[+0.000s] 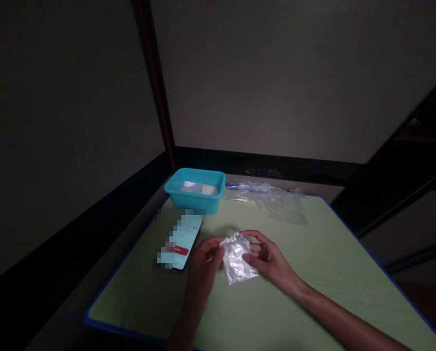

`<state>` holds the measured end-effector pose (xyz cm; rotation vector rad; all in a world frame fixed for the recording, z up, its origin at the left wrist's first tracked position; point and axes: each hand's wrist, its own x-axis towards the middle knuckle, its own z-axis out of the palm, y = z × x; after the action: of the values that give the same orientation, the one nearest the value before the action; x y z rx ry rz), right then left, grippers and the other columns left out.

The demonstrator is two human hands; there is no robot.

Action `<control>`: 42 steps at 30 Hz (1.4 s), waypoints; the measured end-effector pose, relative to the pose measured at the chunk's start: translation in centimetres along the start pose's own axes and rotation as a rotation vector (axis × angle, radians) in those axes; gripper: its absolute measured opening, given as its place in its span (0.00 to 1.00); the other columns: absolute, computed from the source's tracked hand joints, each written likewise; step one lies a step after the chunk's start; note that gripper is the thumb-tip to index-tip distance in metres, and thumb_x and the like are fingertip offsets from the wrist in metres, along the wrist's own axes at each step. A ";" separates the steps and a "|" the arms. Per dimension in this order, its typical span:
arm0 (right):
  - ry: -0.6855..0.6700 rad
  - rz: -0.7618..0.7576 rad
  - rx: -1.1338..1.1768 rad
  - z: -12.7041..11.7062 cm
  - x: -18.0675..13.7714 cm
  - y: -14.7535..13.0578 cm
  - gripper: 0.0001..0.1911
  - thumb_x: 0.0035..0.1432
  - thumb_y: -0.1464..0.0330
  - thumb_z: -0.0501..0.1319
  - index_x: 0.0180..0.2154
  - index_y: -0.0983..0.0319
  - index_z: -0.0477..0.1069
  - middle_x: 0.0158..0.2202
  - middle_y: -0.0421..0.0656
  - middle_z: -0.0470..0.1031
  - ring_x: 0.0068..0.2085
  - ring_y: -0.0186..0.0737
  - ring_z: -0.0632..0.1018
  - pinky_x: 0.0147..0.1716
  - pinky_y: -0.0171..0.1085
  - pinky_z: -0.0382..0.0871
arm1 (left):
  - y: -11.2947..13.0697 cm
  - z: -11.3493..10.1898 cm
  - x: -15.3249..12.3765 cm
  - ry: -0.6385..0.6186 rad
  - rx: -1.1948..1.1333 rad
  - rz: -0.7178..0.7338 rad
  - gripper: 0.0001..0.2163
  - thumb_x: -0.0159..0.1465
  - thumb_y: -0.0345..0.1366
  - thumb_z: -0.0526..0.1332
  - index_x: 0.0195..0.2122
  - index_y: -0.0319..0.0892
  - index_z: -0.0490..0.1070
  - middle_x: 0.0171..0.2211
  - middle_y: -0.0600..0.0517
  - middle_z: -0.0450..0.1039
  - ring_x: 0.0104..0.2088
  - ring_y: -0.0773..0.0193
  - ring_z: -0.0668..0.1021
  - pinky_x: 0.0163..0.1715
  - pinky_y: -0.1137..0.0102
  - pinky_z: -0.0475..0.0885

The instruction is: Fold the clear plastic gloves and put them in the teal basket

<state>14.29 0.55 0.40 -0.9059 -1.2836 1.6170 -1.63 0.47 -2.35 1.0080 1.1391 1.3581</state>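
Note:
Between my two hands a small clear plastic bag (236,261) is held up just above the table, its wrinkled surface shining. My left hand (207,258) pinches its upper left edge, thumb in front and fingers behind. On the other side my right hand (267,258) grips the bag's right side, with the thumb pressed on its front and the index finger at the top edge. Whether anything lies inside the bag I cannot tell. Left of my left hand lies a phone (184,239) with a lit screen, partly blurred out.
A turquoise plastic basket (194,201) stands at the table's back left, with clear plastic and a whitish piece inside. Beside it are crumpled clear plastic bags (281,202). The pale green table (323,263) has a blue edge and stands against a wall.

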 end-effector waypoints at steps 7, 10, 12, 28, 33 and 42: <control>-0.069 0.026 -0.070 -0.1 0.0 0.1 0.23 0.49 0.63 0.66 0.44 0.60 0.60 0.25 0.34 0.71 0.24 0.28 0.70 0.23 0.30 0.57 | 1.3 -0.5 0.6 -0.057 0.158 0.022 0.12 0.51 0.38 0.62 0.34 0.38 0.77 0.31 0.47 0.78 0.34 0.58 0.78 0.34 0.69 0.72; -0.111 0.035 -0.089 -0.2 -0.1 0.2 0.25 0.48 0.63 0.66 0.46 0.60 0.59 0.26 0.35 0.71 0.26 0.30 0.71 0.24 0.30 0.58 | 2.0 -0.6 0.6 -0.106 0.256 -0.008 0.13 0.50 0.40 0.60 0.31 0.37 0.78 0.29 0.47 0.79 0.34 0.56 0.79 0.34 0.68 0.72; -0.134 0.037 -0.100 -0.2 -0.1 0.3 0.27 0.49 0.62 0.66 0.47 0.60 0.58 0.28 0.36 0.71 0.27 0.30 0.72 0.25 0.30 0.59 | 2.5 -0.5 0.6 -0.143 0.306 -0.030 0.14 0.50 0.41 0.59 0.29 0.37 0.78 0.28 0.47 0.79 0.33 0.55 0.78 0.33 0.68 0.72; -0.219 -0.012 -0.195 -0.6 0.0 0.8 0.32 0.50 0.66 0.65 0.54 0.58 0.52 0.28 0.34 0.66 0.29 0.30 0.70 0.27 0.31 0.61 | 2.4 -0.4 1.2 -0.191 0.177 -0.108 0.10 0.44 0.32 0.65 0.28 0.36 0.78 0.29 0.47 0.80 0.34 0.53 0.80 0.36 0.66 0.73; -0.205 -0.001 -0.174 -0.9 0.1 0.7 0.34 0.49 0.68 0.65 0.54 0.58 0.51 0.30 0.35 0.68 0.31 0.30 0.72 0.28 0.30 0.63 | 2.5 -0.2 1.4 -0.184 0.137 -0.122 0.10 0.42 0.32 0.66 0.28 0.36 0.76 0.28 0.47 0.80 0.33 0.55 0.80 0.35 0.67 0.73; -0.207 0.001 -0.228 -1.1 0.1 0.4 0.33 0.49 0.71 0.63 0.55 0.59 0.50 0.30 0.35 0.68 0.30 0.30 0.72 0.26 0.30 0.62 | 2.6 0.1 1.5 -0.195 0.154 -0.151 0.08 0.41 0.30 0.66 0.25 0.37 0.75 0.25 0.48 0.79 0.31 0.57 0.80 0.34 0.68 0.73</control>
<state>15.16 1.01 -0.18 -0.8918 -1.6374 1.6209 -2.19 1.96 0.22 1.1156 1.1596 1.0418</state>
